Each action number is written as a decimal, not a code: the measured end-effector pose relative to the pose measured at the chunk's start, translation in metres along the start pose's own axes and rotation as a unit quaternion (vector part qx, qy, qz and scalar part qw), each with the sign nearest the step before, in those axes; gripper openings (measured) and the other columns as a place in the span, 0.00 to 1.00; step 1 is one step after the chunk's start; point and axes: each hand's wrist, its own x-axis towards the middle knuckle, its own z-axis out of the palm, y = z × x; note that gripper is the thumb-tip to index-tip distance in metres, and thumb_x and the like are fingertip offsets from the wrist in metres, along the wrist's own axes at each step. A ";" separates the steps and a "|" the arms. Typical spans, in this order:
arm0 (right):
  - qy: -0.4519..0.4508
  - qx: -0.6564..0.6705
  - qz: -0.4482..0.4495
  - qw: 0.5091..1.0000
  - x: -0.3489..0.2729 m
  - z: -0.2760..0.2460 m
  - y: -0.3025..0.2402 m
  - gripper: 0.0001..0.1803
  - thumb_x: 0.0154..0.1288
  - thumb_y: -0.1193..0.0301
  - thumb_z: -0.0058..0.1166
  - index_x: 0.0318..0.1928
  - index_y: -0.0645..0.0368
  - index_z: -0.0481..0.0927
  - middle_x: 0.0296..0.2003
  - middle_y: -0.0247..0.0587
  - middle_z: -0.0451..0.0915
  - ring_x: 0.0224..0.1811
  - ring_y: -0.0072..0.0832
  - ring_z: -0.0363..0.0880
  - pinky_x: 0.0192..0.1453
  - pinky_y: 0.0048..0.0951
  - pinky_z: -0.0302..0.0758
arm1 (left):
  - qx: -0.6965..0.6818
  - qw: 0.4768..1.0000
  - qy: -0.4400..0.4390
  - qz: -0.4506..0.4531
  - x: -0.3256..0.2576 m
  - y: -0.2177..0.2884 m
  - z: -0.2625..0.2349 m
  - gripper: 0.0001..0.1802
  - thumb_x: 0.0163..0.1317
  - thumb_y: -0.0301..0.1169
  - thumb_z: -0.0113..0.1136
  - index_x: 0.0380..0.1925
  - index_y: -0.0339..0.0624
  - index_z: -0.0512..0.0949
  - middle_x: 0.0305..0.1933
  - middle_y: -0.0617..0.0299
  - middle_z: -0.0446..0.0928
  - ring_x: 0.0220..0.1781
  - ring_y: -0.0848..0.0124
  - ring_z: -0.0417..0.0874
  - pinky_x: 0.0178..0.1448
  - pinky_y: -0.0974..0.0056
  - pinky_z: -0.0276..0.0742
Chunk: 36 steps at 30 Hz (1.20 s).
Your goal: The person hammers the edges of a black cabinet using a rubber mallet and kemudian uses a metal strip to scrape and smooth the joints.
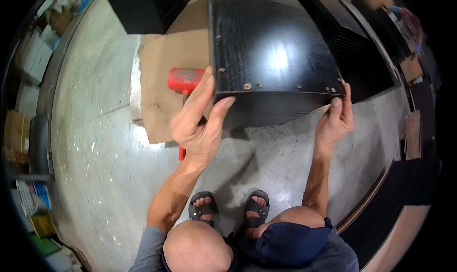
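Note:
In front of me is a black wood-grain cabinet carcass [271,39], its glossy top panel dotted with small round fastener heads and holes along the edges. At its near left corner, my left hand [196,127] pinches the edge, thumb at the front and fingers along the left side. The near right corner is gripped by my right hand [334,122], with the thumb on the front edge and fingers round the side. A red-headed mallet [178,79] rests beside the carcass, its handle partly hidden behind my left hand.
Brown cardboard [164,105] lies under the mallet on the concrete floor [100,177]. Another black cabinet [147,8] stands at the far left, and a black frame [366,62] to the right. Dark boards [381,224] lie at the lower right. Cartons [16,134] line the left side.

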 end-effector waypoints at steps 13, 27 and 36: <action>0.027 0.073 0.049 0.996 -0.028 0.001 0.006 0.19 0.55 0.81 0.64 0.49 0.70 0.81 0.43 0.44 0.84 0.46 0.31 0.76 0.52 0.29 0.71 | -0.057 0.987 0.037 -0.146 -0.029 -0.003 0.000 0.18 0.66 0.22 0.58 0.55 0.25 0.74 0.49 0.52 0.81 0.47 0.71 0.81 0.57 0.68 0.76; 0.085 0.026 0.124 0.988 -0.031 -0.015 0.051 0.16 0.63 0.73 0.60 0.50 0.66 0.78 0.35 0.33 0.79 0.35 0.20 0.74 0.40 0.21 0.72 | -0.100 0.984 0.085 -0.122 -0.009 -0.005 -0.011 0.03 0.61 0.24 0.63 0.32 0.35 0.82 0.34 0.63 0.78 0.36 0.75 0.74 0.40 0.69 0.69; 0.146 0.001 0.161 0.976 -0.047 -0.021 0.035 0.24 0.72 0.68 0.51 0.62 0.70 0.70 0.59 0.54 0.73 0.60 0.32 0.71 0.67 0.30 0.68 | -0.028 0.998 -0.051 0.024 -0.044 -0.012 -0.009 0.26 0.62 0.20 0.56 0.61 0.28 0.68 0.68 0.42 0.66 0.71 0.54 0.67 0.72 0.57 0.59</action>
